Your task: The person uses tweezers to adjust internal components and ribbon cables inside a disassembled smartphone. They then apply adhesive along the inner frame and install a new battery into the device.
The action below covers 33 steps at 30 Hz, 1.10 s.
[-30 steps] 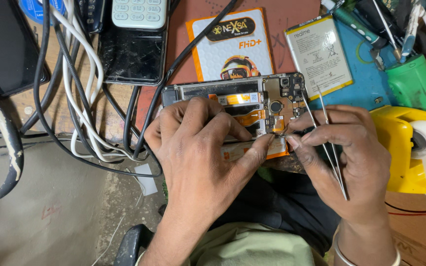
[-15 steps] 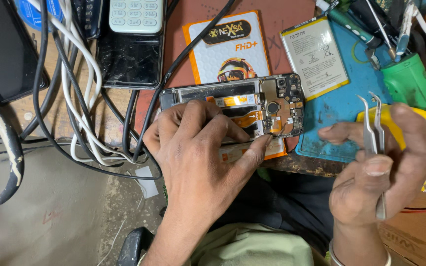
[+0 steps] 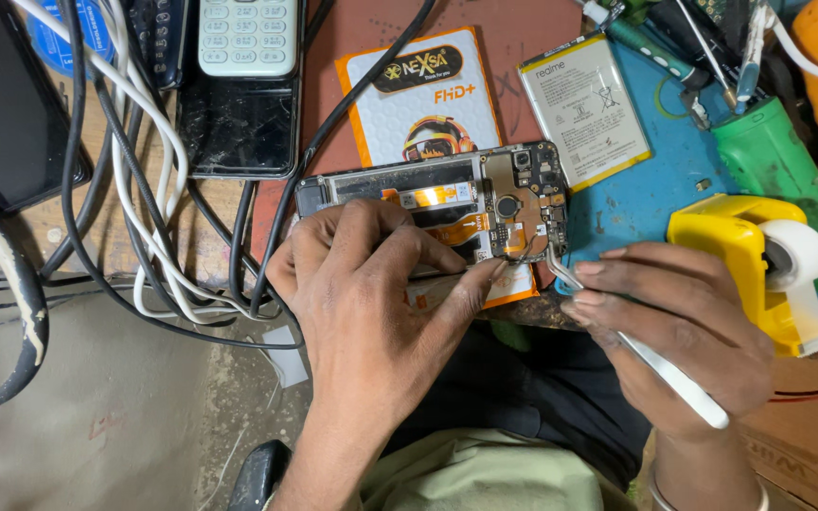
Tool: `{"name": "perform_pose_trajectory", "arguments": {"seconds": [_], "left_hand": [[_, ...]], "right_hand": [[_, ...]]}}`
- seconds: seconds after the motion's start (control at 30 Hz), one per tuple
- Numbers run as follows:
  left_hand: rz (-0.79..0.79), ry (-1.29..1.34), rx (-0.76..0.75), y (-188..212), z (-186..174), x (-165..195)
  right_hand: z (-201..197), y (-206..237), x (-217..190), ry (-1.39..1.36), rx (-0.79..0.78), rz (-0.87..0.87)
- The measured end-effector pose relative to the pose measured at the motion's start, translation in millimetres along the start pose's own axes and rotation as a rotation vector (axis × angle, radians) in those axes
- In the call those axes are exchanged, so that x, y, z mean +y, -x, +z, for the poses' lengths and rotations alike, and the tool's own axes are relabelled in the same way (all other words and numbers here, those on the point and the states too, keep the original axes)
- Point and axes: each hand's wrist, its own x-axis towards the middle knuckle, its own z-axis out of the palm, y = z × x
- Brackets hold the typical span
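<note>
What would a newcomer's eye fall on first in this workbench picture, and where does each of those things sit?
At the centre lies an opened phone, its insides bare, steadied by the left hand. The right hand brings tweezers to its lower right corner. At the right edge stands a bright yellow tape dispenser on a blue mat.

Place: you sit at a phone-repair workbench.
Signs: opened phone (image 3: 447, 203), loose battery (image 3: 584, 109), tweezers (image 3: 636, 350), tangled cables (image 3: 134, 227).
</note>
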Motion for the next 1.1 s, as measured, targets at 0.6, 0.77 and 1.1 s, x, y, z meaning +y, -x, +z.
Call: {"name": "perform_pose_trajectory", "arguments": {"seconds": [0.6,0.77,1.1], "left_hand": [[0.035,0.029,0.02,6,-5,5],[0.153,0.008,0.043,12,-10,5],[0.243,0.056,0.085,10,7,12]], "right_hand": [[2,-9,-8,0.053,0.0,-0.137],[5,-1,-8,0.048,0.05,-0.189],[8,3,-3,0.002,0.071,-0.13]]}}
